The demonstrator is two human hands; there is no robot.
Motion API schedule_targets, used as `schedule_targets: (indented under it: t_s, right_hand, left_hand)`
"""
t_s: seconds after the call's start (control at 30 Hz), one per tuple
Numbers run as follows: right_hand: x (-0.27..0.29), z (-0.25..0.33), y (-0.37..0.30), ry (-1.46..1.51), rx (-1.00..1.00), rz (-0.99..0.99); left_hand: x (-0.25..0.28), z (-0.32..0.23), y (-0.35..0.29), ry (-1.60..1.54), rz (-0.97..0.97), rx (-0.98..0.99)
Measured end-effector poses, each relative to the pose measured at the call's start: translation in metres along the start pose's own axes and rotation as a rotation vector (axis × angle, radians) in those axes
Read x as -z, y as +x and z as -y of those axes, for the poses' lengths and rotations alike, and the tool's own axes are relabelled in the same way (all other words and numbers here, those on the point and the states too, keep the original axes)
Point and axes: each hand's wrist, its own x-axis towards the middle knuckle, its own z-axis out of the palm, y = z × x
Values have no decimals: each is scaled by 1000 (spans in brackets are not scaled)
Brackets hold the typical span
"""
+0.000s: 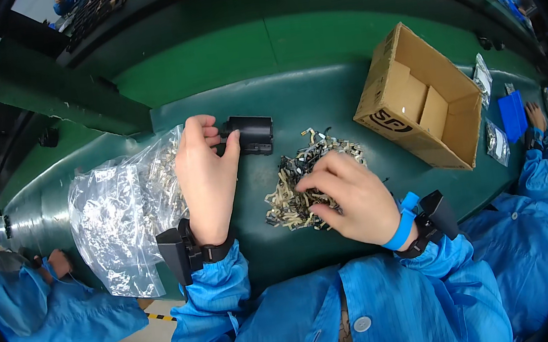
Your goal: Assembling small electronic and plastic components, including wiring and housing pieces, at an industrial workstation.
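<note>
A black, box-shaped plastic part (pixel 257 131) lies on the green table mat ahead of me. My left hand (pixel 206 168) has its thumb and fingers curled around the part's left end. Right of centre is a heap of small brass-coloured and dark metal pieces (pixel 286 203). Over it my right hand (pixel 355 199) reaches in, its bent index finger and thumb apart at the pieces. No piece is visible between them. Beside my left hand, a clear plastic bag (pixel 114 219) with more small metal pieces lies partly under the wrist.
An open cardboard box (pixel 382 84) with dividers stands at the right. Past it are small clear packets (pixel 497 143) and a blue tray (pixel 513 117). Co-workers' blue sleeves show at left (pixel 60 307) and right (pixel 545 177). A green beam (pixel 69 89) rises at the far left.
</note>
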Motion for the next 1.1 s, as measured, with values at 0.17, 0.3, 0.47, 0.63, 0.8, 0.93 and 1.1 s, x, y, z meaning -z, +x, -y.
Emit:
schedule_targets:
  t_s: [0.17,0.3,0.47,0.63,0.8,0.93,1.1]
  right_hand:
    - [-14,0,5,34,-4,-24]
    - [-2,-1,5,158,16,-104]
    - [15,-9,-6,332,-253,-203]
    - [24,-15,-9,243,-382,-223]
    - [25,-15,-14,414,-409,-274]
    - [24,-22,-15,387,-440,-218]
    - [30,-22,-18,976,-523,-145]
  left_hand:
    - [7,-4,-1,58,-93,-87]
    - [14,-9,0,37,-226,-249]
    - [18,-27,-8,-201,-155,-320]
    - [9,-37,-23,-429,380,-153]
    - [4,-55,-32,-487,603,-141]
    - [-5,-57,-38,-502,676,-82]
    - [-7,-63,-42,-490,705,-51]
